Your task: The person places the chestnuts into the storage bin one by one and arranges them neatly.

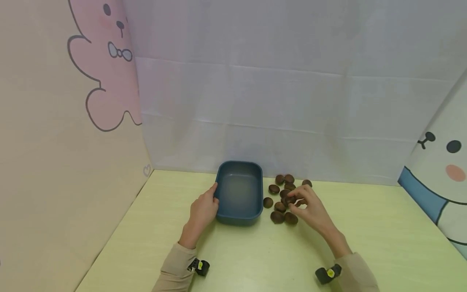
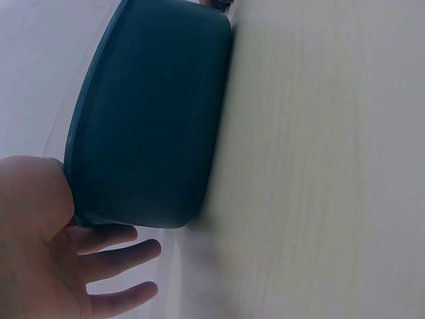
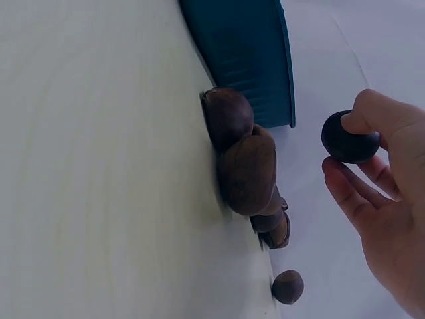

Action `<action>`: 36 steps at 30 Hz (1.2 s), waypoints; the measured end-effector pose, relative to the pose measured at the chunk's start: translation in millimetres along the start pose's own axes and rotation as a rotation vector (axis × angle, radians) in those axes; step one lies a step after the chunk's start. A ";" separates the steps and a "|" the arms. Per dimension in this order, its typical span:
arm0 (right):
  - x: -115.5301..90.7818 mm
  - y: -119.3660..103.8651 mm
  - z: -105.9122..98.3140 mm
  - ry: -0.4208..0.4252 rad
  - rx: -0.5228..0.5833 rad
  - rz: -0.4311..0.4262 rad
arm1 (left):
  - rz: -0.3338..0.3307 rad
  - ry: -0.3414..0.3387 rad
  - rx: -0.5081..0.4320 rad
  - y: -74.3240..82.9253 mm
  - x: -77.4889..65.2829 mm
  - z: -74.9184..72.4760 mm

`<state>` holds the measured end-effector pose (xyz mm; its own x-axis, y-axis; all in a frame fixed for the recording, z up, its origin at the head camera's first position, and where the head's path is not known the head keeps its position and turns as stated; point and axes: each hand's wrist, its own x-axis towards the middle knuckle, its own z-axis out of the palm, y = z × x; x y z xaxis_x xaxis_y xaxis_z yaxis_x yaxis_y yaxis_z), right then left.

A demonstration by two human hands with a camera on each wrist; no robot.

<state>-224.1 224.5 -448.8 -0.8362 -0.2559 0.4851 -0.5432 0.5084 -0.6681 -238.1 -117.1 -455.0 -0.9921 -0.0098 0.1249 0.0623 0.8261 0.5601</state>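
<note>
A deep blue rectangular container (image 1: 239, 194) stands on the table, its inside bare. My left hand (image 1: 204, 209) holds it by the left rim; the left wrist view has the thumb at the rim and the other fingers (image 2: 119, 259) spread at the near end. To the container's right lie several brown chestnuts (image 1: 277, 217) in a loose cluster. Over them, my right hand (image 1: 310, 209) pinches one chestnut (image 3: 348, 139) between thumb and fingertips, lifted off the table in the right wrist view.
The pale yellow table (image 1: 248, 259) meets a white cloth backdrop (image 1: 240, 97) close behind the container and chestnuts. Side panels with cartoon figures stand left and right. A single chestnut (image 1: 307, 183) sits apart at the back right of the cluster.
</note>
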 end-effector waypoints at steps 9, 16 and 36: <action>33.9 -17.1 -1.1 -0.045 -0.095 -0.039 | 0.009 0.023 0.009 1.0 -1.9 0.0; 58.0 -32.4 3.3 -0.120 -0.100 -0.073 | 0.014 0.037 0.005 0.9 -2.0 0.9; 118.4 -56.1 31.0 -0.267 -0.161 -0.056 | 0.017 0.037 0.000 2.7 -1.2 1.9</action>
<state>-295.0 140.2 -371.4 -0.8072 -0.4831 0.3392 -0.5878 0.6056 -0.5363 -237.0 -113.8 -455.2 -0.9863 -0.0169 0.1642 0.0788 0.8261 0.5580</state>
